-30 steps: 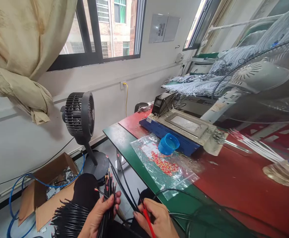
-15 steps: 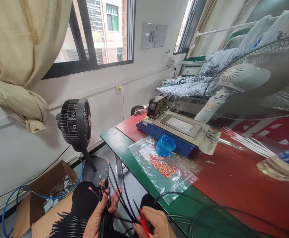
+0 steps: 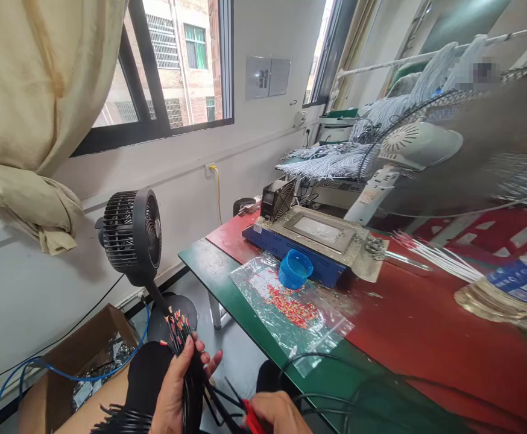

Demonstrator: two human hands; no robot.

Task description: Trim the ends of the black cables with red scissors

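Note:
My left hand (image 3: pixel 176 381) is wrapped round a bundle of black cables (image 3: pixel 192 392), whose ends (image 3: pixel 177 322) show red and pale wire tips above the thumb. To the right, at the bottom edge, my right hand (image 3: pixel 279 413) is closed on a red-handled tool (image 3: pixel 252 419) with a thin dark pointed tip. That tip lies beside the black cables running below my left hand. More black cables (image 3: pixel 123 421) rest at the lower left.
A table (image 3: pixel 381 331) carries a plastic bag (image 3: pixel 272 325) with small red and yellow pieces, a blue cup (image 3: pixel 295 269), a blue-sided machine (image 3: pixel 290 247) and a bottle (image 3: pixel 512 295). A fan (image 3: pixel 132 238) and a cardboard box (image 3: pixel 46 386) stand left.
The loose cables that fanned out between my hands have been drawn into the bundle in my left hand. My right hand and the red-handled tool have moved down and slightly left.

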